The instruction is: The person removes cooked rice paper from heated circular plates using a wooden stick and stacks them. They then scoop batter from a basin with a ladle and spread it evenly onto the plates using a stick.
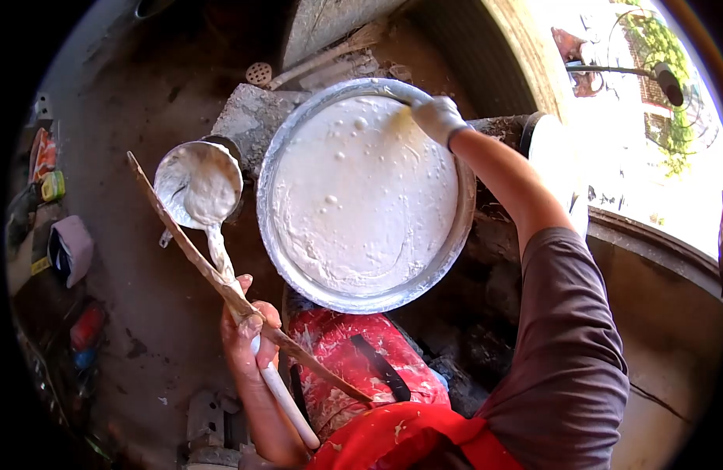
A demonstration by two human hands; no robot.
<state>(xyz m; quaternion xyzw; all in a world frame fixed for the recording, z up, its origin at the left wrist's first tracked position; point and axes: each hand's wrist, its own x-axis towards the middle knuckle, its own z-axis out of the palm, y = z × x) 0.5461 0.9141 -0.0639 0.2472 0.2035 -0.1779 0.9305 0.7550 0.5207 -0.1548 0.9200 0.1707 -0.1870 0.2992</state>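
Observation:
A wide round metal pan (269, 258) holds thick white batter-like liquid (361, 196) with bubbles on top. My left hand (252, 325) is closed around two things: a long-handled ladle (198, 184) coated with the white mixture, and a long flat wooden stick (173, 210) crossing over the ladle's handle. The ladle's bowl is left of the pan, apart from it. My right hand (440, 120), in a pale glove, is at the pan's far right rim with fingers curled. Below its fingertips a yellowish blur (397, 121) shows at the liquid's surface; what it is cannot be made out.
A splattered red apron (338, 352) covers my lap below the pan. Rough masonry (248, 117) and a perforated skimmer (259, 74) lie behind it. At left on the floor are a cap (70, 249) and packets. A bright opening (643, 117) is at right.

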